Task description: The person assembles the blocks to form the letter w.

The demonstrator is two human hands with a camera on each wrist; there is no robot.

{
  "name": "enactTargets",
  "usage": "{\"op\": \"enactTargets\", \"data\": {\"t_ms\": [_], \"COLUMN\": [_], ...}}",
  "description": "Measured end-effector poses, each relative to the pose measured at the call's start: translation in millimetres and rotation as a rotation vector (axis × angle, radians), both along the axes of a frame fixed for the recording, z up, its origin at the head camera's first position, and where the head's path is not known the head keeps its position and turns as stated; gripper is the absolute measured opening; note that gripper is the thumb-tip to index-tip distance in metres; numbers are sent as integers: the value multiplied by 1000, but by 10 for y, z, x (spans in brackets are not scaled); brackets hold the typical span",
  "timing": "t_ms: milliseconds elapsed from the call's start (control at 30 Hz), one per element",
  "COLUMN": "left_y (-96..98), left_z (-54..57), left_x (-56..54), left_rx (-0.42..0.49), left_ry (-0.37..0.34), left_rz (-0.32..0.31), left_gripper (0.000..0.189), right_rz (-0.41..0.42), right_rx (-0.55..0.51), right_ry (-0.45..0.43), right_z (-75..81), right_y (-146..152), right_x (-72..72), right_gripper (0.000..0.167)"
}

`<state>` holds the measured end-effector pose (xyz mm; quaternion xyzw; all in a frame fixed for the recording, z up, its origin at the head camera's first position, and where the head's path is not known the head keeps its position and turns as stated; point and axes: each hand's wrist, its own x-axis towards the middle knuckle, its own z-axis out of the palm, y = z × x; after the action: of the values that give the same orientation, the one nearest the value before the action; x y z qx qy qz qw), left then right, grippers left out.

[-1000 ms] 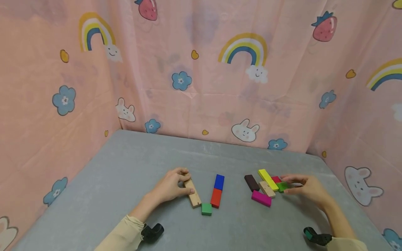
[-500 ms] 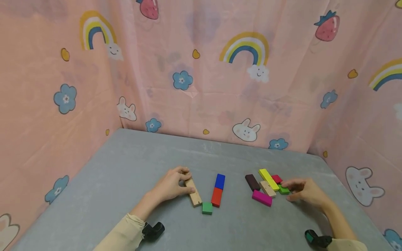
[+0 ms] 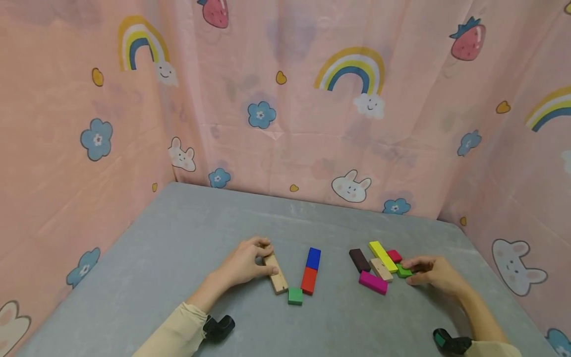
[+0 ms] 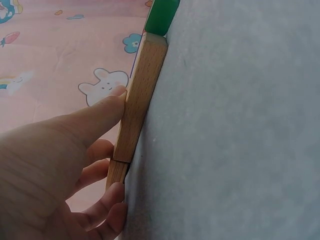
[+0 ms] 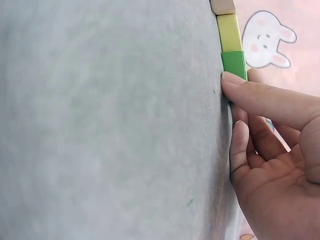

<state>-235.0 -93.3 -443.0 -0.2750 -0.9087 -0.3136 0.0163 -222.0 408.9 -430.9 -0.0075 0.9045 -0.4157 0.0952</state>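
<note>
In the head view my left hand (image 3: 245, 260) holds a row of plain wooden blocks (image 3: 276, 275), thumb on the near side and fingers at the far end. The left wrist view shows a seam between two wooden blocks (image 4: 137, 105). A green block (image 3: 295, 296) sits at the row's near end. To its right, a red block (image 3: 309, 280) and a blue block (image 3: 314, 258) lie end to end. My right hand (image 3: 439, 275) pinches a light green block (image 3: 403, 271) between thumb and forefinger, with the block resting on the table; the fingers partly hide it.
Beside the right hand lie a yellow block (image 3: 382, 256), a crimson block (image 3: 394, 256), a small wooden block (image 3: 381, 270), a magenta block (image 3: 372, 282) and a dark brown block (image 3: 359, 260). A pink patterned curtain (image 3: 303, 148) surrounds the grey table (image 3: 200, 213).
My right hand has shifted slightly toward me, and the light green block has slid with it, showing more of the crimson block. The left hand stays on the wooden blocks.
</note>
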Motion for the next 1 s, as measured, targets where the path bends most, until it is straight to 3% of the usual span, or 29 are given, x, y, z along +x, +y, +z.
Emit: {"op": "enactTargets", "data": {"t_ms": [200, 567, 1000], "left_y": [13, 9, 4], "left_z": [-9, -10, 2], "left_x": [-11, 14, 19], "left_rx": [-1, 4, 0], "left_ry": [0, 1, 11], "left_rz": [0, -1, 2], "left_gripper": [66, 65, 65], "right_rz": [-19, -61, -68], "right_rx": [-45, 10, -27], "right_ry": [-9, -21, -3], "right_z": [-29, -38, -68], "right_y": [18, 15, 0], "right_x": [6, 4, 7], "right_gripper": [38, 40, 41]}}
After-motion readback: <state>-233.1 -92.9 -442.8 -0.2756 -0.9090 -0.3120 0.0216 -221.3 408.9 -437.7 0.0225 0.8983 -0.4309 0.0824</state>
